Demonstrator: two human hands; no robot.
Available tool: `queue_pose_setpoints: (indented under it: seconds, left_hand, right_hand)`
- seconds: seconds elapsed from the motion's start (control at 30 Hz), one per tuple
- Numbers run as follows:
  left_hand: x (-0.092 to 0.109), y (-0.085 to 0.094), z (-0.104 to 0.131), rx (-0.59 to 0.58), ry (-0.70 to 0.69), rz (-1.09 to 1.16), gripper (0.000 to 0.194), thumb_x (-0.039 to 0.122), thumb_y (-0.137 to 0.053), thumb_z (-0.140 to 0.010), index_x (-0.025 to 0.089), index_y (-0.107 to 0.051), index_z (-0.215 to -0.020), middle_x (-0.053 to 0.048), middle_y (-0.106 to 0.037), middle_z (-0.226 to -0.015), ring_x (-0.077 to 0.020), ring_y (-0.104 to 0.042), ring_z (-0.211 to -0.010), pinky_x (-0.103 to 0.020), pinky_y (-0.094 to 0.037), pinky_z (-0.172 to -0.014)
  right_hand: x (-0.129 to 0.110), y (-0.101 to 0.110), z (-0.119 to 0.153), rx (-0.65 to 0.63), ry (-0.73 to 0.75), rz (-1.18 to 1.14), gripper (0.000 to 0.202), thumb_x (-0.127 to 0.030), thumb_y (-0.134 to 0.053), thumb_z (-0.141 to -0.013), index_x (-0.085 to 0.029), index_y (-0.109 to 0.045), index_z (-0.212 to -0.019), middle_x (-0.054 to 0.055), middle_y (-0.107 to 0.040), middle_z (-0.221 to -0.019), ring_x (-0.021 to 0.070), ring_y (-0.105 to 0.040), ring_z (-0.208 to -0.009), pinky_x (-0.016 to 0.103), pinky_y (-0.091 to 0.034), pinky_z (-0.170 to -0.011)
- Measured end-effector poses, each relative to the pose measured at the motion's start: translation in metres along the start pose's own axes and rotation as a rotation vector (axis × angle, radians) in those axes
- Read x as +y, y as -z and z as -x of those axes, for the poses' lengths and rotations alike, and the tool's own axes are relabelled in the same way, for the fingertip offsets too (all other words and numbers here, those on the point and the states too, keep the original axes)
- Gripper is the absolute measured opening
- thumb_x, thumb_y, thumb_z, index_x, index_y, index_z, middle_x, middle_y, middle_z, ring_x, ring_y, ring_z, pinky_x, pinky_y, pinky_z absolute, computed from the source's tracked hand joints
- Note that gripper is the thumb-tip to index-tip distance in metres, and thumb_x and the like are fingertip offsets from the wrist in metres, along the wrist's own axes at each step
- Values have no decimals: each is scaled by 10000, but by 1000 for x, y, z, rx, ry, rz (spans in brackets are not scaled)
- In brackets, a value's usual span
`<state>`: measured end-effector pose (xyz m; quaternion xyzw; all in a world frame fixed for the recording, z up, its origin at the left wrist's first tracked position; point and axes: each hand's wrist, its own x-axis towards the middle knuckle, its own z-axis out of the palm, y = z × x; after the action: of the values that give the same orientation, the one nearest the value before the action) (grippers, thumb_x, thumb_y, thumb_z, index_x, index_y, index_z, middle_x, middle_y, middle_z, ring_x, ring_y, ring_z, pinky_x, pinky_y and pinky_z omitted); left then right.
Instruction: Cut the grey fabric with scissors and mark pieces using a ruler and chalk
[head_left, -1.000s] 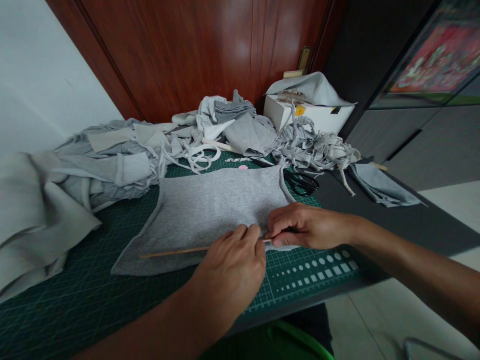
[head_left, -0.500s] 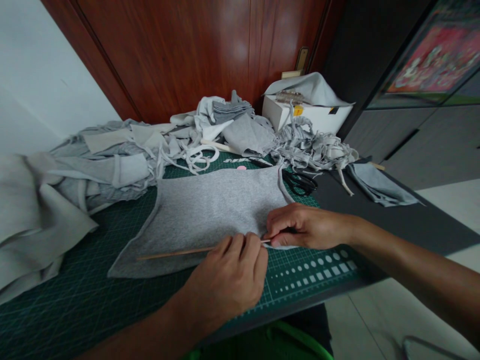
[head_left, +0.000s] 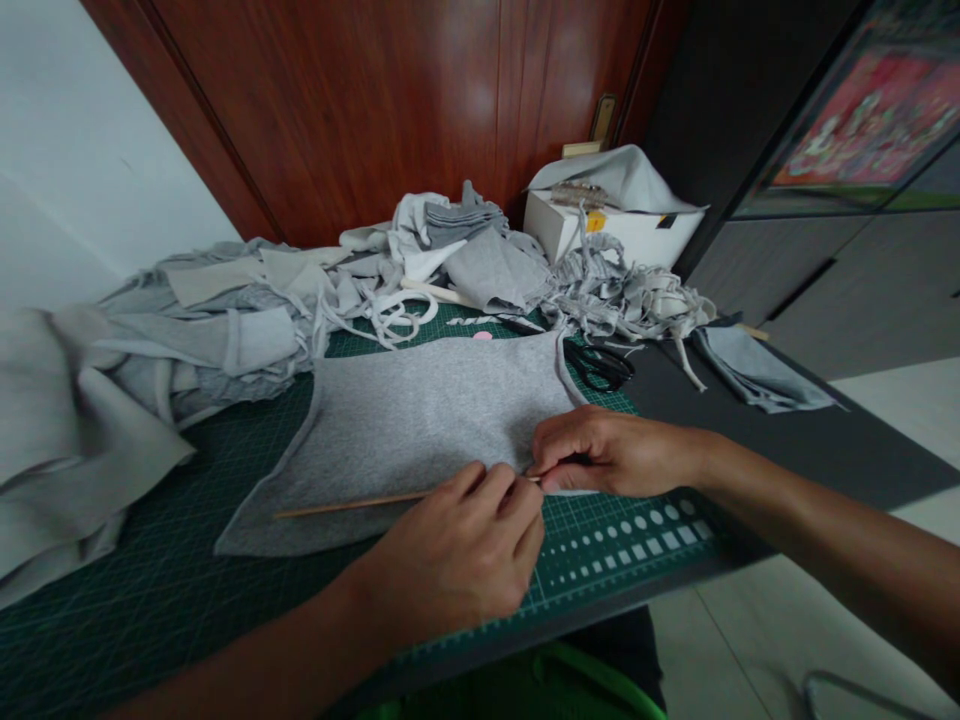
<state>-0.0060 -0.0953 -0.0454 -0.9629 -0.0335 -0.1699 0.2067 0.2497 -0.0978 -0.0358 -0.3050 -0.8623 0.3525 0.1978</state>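
A piece of grey knit fabric (head_left: 427, 400) with a pale bound edge lies flat in front of me. Across its lower part runs a thin wooden stick (head_left: 345, 505), slanting slightly up to the right. My left hand (head_left: 472, 540) is closed over the stick's right portion, fingers curled down on it. Close beside it, my right hand (head_left: 592, 450) pinches the stick's right end at the fabric's lower edge. The fingertips of both hands nearly touch, and they hide how the stick meets the edge there.
A green cutting mat (head_left: 247, 430) covers the dark table (head_left: 810, 460). Black-handled scissors (head_left: 600, 365) lie right of the fabric. Heaped grey cloth (head_left: 225, 340), tangled strips (head_left: 637, 290) and a white box (head_left: 600, 225) line the back, before a wooden door (head_left: 375, 110).
My left hand has shifted slightly right along the stick, toward my right hand. The fabric and my right hand stay nearly where they were.
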Motion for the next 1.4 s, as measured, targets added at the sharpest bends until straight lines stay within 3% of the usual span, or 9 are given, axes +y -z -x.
queue_pose_setpoints:
  seconds: [0.33,0.5,0.77,0.83,0.93,1.03,1.17,1.3,1.4]
  left_hand:
    - [-8,7,-6,-13,-1,-14,164,154,-505,-989,151,-668,-984,-48,-623,-880,-248,-586,-784,-394,-446,-629]
    - [-13,6,0,43,6,-7,158,123,-512,-987,130,-669,-973,-48,-626,-829,-235,-574,-750,-392,-461,-656]
    - [-18,-8,10,94,138,249,163,105,-521,-1016,139,-640,-910,-29,-604,-808,-198,-542,-763,-355,-461,-712]
    - [-17,-10,10,98,169,307,173,97,-524,-1015,145,-628,-885,-25,-592,-798,-191,-538,-766,-343,-458,-710]
    - [-16,-12,9,109,195,344,174,85,-526,-1010,146,-626,-880,-24,-594,-801,-186,-541,-778,-334,-463,-724]
    - [-15,-12,10,116,195,356,184,84,-543,-1004,153,-608,-847,-17,-579,-791,-179,-531,-768,-326,-451,-708]
    - [-14,-12,9,126,212,348,235,69,-538,-1001,163,-578,-789,-6,-560,-769,-165,-522,-744,-322,-434,-682]
    - [-14,-13,7,137,225,329,251,67,-522,-1007,160,-582,-782,-1,-554,-761,-156,-524,-736,-317,-451,-682]
    - [-13,-12,6,129,227,330,250,65,-523,-1005,160,-585,-782,-4,-558,-761,-157,-529,-738,-314,-466,-692]
  right_hand:
    - [-3,1,0,-1,8,7,162,-234,-629,-1043,-133,-743,-987,58,-691,-905,177,-668,-867,311,-513,-800]
    - [-4,0,0,1,12,23,160,-225,-625,-1045,-138,-737,-972,56,-691,-910,170,-655,-855,316,-514,-796]
    - [-7,-7,3,32,46,150,205,-215,-567,-1064,-138,-694,-923,46,-634,-859,179,-614,-829,318,-479,-759]
    - [-9,-12,4,65,49,213,205,-271,-598,-1051,-139,-691,-925,48,-625,-861,184,-606,-810,316,-472,-732]
    - [-14,-22,6,119,-5,386,401,-539,-685,-979,-139,-697,-943,55,-630,-875,202,-608,-784,321,-466,-684]
    - [-19,-34,5,194,-60,654,554,-686,-580,-976,-145,-695,-940,59,-639,-846,221,-606,-741,344,-455,-641]
    - [-24,-49,2,263,-52,935,418,-478,-482,-1096,-155,-679,-921,51,-643,-792,231,-612,-709,367,-429,-588]
    - [-32,-57,-1,256,-15,1112,166,-220,-549,-1061,-145,-683,-1000,54,-654,-791,231,-603,-694,370,-408,-547]
    - [-39,-59,1,242,-14,1134,135,-140,-550,-1021,-145,-683,-997,65,-657,-792,236,-597,-692,367,-418,-533]
